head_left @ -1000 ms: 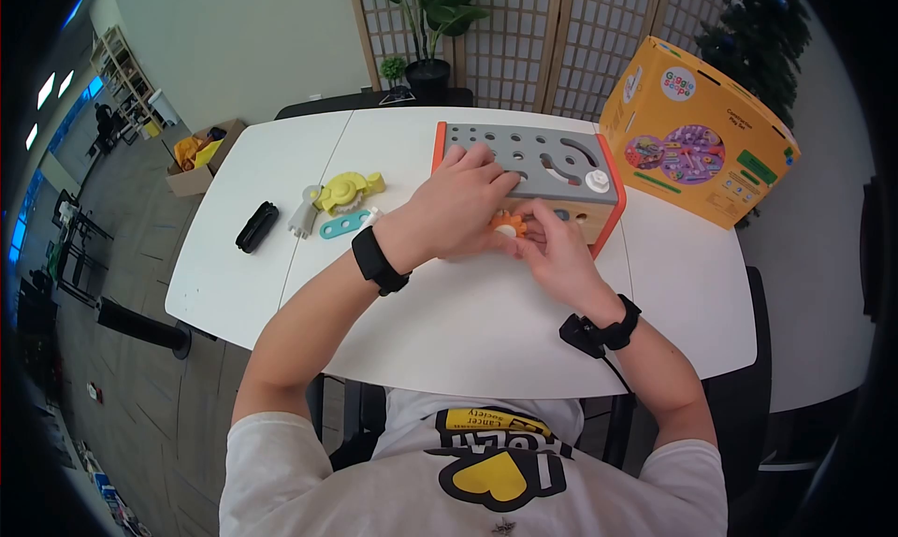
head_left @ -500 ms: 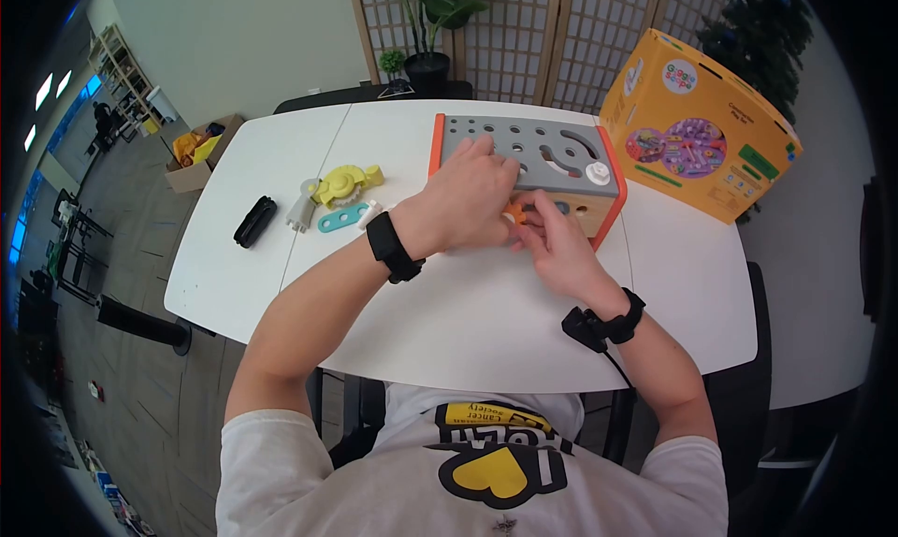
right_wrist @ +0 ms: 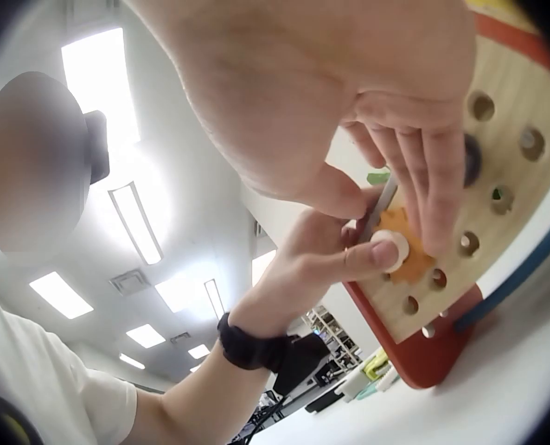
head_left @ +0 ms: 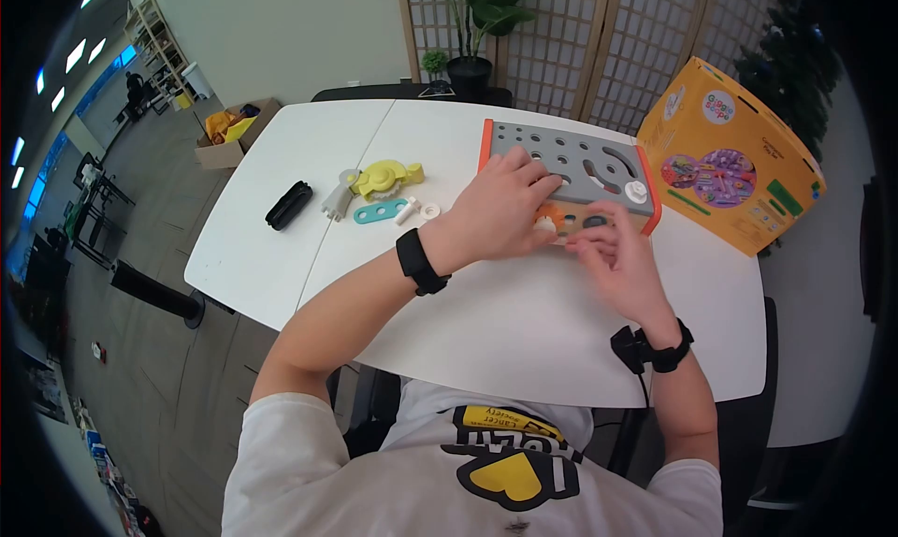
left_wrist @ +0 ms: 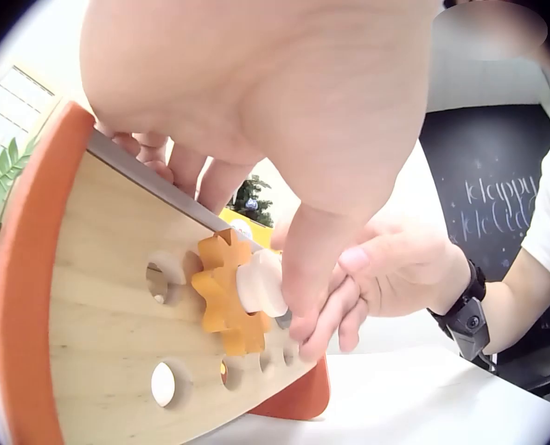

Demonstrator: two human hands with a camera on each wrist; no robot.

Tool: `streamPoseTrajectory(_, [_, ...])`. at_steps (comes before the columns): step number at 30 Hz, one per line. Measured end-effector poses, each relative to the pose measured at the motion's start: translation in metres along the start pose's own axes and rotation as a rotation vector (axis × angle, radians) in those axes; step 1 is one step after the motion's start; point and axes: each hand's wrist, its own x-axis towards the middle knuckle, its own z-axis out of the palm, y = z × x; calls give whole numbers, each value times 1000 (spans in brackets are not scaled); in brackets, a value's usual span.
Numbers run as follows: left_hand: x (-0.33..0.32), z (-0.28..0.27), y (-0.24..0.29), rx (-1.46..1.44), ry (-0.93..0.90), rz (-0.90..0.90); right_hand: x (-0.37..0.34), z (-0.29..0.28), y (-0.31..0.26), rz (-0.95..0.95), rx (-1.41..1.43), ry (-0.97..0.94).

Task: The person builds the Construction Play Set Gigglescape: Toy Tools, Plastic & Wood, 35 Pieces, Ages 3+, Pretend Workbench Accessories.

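Observation:
A toy workbench (head_left: 572, 146) with a grey holed top, orange ends and a wooden front panel (left_wrist: 108, 278) stands before me. An orange gear (left_wrist: 221, 297) lies against that panel, with a white round-headed piece (left_wrist: 259, 283) at its centre. My left hand (head_left: 500, 210) lays its fingers over the workbench top. In both wrist views its straight thumb presses on the white piece. To the right of the gear is my right hand (head_left: 625, 270), its fingers loosely bent and holding nothing, fingertips close to the panel.
Left on the white table (head_left: 486, 326) lie a yellow and grey toy saw (head_left: 382, 178), a teal holed strip (head_left: 379, 211), small white pieces (head_left: 429, 211) and a black case (head_left: 289, 205). A large yellow box (head_left: 730, 163) stands behind right.
My right hand has come off the gear and shifted to the right. The left hand stays at the workbench with its thumb by the gear. The head view has swung slightly left.

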Motion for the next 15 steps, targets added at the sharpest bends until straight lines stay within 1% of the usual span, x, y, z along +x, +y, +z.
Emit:
streamPoseTrajectory(1, [-3,-3,-3,-76,40,-11,-1,-8,-3,-43,13,23])
streamPoseTrajectory(3, [-9,-18,-15,-227,117,-30,1,-31,-10,-176,-186,78])
streamPoseTrajectory(4, [-12,-30,-21,-255,117,-147,4,-42,-12,-243,-286,108])
streamPoseTrajectory(5, [-15,-43,-29,-282,117,-262,7,-50,-11,-262,-362,163])
streamPoseTrajectory(7, [-26,-57,-70,-146,198,-331,16,-64,-9,-302,-521,275])
streamPoseTrajectory(8, [-38,-61,-95,-104,237,-419,21,-68,-5,-320,-560,283])
streamPoseTrajectory(9, [-51,-66,-122,-20,226,-491,26,-71,0,-338,-600,291])
streamPoseTrajectory(10, [-66,-72,-147,111,117,-561,30,-73,6,-358,-640,300])
streamPoseTrajectory(11, [-79,-78,-163,182,-37,-727,33,-74,14,-325,-671,289])
streamPoseTrajectory(13, [-108,-77,-187,365,-208,-787,37,-75,27,-255,-734,269])
streamPoseTrajectory(14, [-119,-75,-192,456,-296,-816,37,-73,27,-210,-678,242])
streamPoseTrajectory(15, [-129,-73,-196,476,-341,-846,37,-69,26,-165,-622,213])
